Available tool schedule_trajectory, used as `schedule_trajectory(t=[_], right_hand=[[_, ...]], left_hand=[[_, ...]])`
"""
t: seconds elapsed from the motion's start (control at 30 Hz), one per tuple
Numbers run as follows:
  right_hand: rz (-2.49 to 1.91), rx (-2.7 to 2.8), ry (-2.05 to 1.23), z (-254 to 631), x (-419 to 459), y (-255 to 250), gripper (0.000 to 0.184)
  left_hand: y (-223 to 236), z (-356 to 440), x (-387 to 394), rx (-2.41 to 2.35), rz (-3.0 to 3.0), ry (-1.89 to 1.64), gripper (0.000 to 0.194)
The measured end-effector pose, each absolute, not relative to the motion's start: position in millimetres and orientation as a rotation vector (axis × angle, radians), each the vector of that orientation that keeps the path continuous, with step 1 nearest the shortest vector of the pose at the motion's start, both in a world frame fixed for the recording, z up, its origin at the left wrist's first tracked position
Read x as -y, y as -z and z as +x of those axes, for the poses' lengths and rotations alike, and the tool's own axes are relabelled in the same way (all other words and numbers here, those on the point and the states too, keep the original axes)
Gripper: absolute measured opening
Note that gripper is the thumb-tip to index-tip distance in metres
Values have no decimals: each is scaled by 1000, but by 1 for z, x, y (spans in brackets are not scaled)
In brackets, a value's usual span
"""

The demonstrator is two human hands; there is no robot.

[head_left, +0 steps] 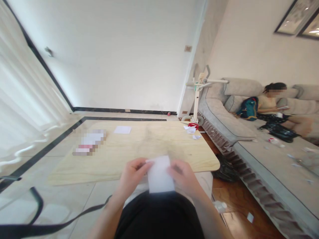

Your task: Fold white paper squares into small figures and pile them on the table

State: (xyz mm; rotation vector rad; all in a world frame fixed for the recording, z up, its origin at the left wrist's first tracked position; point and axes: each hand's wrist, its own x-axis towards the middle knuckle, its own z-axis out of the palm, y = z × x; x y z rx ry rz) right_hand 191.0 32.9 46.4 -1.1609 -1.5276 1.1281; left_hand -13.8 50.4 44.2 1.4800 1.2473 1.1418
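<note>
A white sheet of paper (pixel 161 176) is held up between my two hands, close to my body at the table's near edge. My left hand (pixel 136 171) pinches its upper left corner between thumb and fingers. On the opposite side, my right hand (pixel 181 171) grips the paper's right edge, its fingers partly hidden and a little blurred. Beyond the hands lies the pale wooden table (pixel 124 149). A flat white paper stack (pixel 122 129) rests near its far edge, and folded white paper pieces (pixel 191 130) sit at the far right corner.
A blurred-out white and pink item (pixel 90 142) lies on the table's left. Right of the table are a black bag (pixel 225 168) on the floor and a grey sofa (pixel 261 159), where a person (pixel 270 101) sits. White exercise equipment (pixel 196 99) stands behind the far right corner.
</note>
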Motion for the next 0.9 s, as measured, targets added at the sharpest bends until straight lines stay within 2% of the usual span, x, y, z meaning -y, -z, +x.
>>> schedule_trajectory(t=[0.17, 0.33, 0.47, 0.6, 0.9], right_hand=[[-1142, 1429, -1266, 184, -22, -36, 29], [-1199, 1271, -1163, 188, -23, -33, 31], [-1246, 1205, -1097, 190, -26, -31, 29], [-1253, 1148, -1122, 186, -23, -24, 28], [-1219, 1123, -1142, 182, -17, -9, 27]], left_hand=[[-34, -12, -42, -1294, 1361, -1217, 20], [-28, -2, -41, -1202, 1074, -1450, 28], [-29, 7, -38, -1165, 1081, -1311, 35], [-29, 9, -32, -1209, 1167, -1168, 26], [-24, 8, -23, -1296, 1077, -1222, 28]])
